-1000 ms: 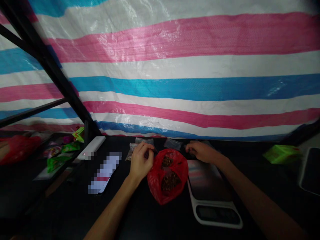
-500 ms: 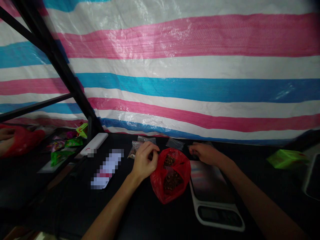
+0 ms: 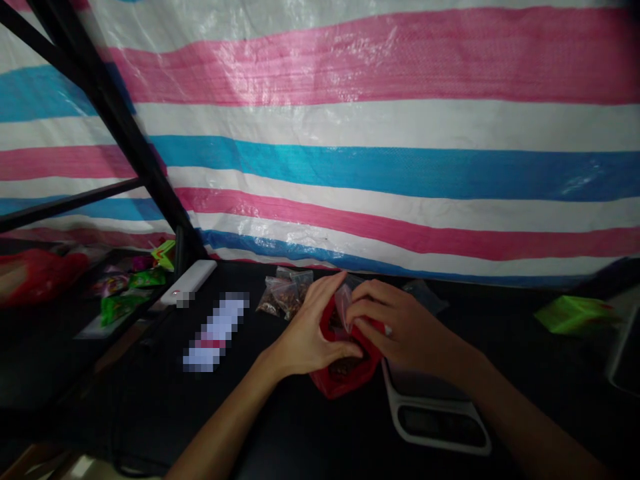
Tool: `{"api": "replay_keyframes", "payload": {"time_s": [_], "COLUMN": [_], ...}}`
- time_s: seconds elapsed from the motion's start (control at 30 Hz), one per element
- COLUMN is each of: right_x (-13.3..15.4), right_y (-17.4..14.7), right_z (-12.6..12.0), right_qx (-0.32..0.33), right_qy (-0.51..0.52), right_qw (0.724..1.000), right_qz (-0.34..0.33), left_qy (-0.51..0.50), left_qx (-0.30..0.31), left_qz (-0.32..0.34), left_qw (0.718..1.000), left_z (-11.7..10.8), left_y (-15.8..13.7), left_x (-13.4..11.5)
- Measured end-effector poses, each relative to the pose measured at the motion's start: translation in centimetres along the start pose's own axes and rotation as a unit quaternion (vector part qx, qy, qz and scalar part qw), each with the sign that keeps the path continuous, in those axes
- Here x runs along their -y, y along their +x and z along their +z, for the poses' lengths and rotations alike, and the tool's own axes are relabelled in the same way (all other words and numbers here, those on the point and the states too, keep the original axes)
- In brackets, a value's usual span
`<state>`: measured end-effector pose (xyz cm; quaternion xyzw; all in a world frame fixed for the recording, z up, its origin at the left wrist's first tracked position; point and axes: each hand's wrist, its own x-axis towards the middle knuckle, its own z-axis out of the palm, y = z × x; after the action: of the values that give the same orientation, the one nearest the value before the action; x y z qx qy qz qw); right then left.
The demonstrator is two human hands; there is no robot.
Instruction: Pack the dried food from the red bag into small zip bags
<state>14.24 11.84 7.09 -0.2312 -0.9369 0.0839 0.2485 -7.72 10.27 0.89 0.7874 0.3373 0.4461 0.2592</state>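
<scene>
A red plastic bag with brown, granular bits inside lies on the black table. Over its mouth my left hand is open, thumb and fingers spread apart. My right hand is closed, with its fingertips on a small clear zip bag above the red bag. Both hands partly cover the red bag's opening. Several small filled zip bags lie just beyond my left hand. A white kitchen scale with a dark top stands under my right wrist, partly hidden.
Clear plastic bags lie behind my right hand. A white bar-shaped object and a pixelated item are on the left. Green packet at right. Beyond the black metal frame, another person's hand is at a red bag.
My right hand has moved left from the table's back to above the red bag, with a clear zip bag at its fingers. My left hand has opened and shifted over the red bag.
</scene>
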Motion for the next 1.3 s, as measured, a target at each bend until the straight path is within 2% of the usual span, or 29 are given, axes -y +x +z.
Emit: {"api": "replay_keyframes", "payload": {"time_s": [0.1,0.2,0.27,0.37,0.4,0.47,0.57,0.67,0.77,0.9,0.97,1.1,1.23,1.3], "right_x": [0.1,0.0,0.1,0.0,-0.1,-0.5,-1.3,-1.8,-1.9,-2.0,-2.0,-2.1,-1.7,-1.4], "right_y": [-0.1,-0.2,-0.2,-0.2,-0.2,-0.2,-0.4,-0.7,-0.9,-1.1,-1.2,-1.3,-1.6,-1.6], "right_z": [0.6,0.5,0.4,1.1,1.6,2.9,5.2,6.5,6.1,3.9,2.8,1.0,-0.2,-0.4], "right_qx": [0.019,0.012,-0.015,-0.067,-0.067,-0.024,0.071,0.118,0.139,0.180,0.197,0.212,0.247,0.251], "right_qy": [0.028,0.052,0.073,0.113,0.117,0.108,0.079,0.053,0.040,-0.027,-0.087,-0.178,-0.203,-0.203], "right_qw": [0.999,0.998,0.997,0.988,0.987,0.988,0.988,0.985,0.982,0.971,0.961,0.939,0.918,0.917], "right_qz": [-0.001,0.016,0.036,0.077,0.091,0.111,0.114,0.112,0.119,0.156,0.174,0.204,0.235,0.234], "left_qy": [-0.019,-0.079,-0.129,-0.187,-0.196,-0.179,-0.073,-0.023,-0.055,-0.071,-0.069,-0.080,-0.179,-0.198], "left_qx": [-0.010,-0.016,-0.024,-0.069,-0.088,-0.098,-0.038,0.087,0.200,0.257,0.237,0.141,0.087,0.067], "left_qz": [-0.017,-0.049,-0.079,-0.136,-0.156,-0.193,-0.233,-0.248,-0.251,-0.246,-0.239,-0.241,-0.260,-0.262], "left_qw": [1.000,0.996,0.988,0.971,0.964,0.960,0.969,0.964,0.946,0.932,0.939,0.957,0.945,0.942], "left_z": [0.4,0.4,0.1,-0.7,-1.0,-1.9,-2.8,-2.7,-2.2,-2.6,-3.3,-4.2,-4.1,-3.8], "left_y": [-0.2,-0.1,0.0,0.4,0.6,0.7,0.5,-0.4,-1.3,-1.8,-1.6,-0.8,0.0,0.2], "left_x": [-0.2,-0.3,-0.5,-0.4,-0.3,0.1,0.7,1.2,1.7,2.1,2.2,2.1,1.6,1.5]}}
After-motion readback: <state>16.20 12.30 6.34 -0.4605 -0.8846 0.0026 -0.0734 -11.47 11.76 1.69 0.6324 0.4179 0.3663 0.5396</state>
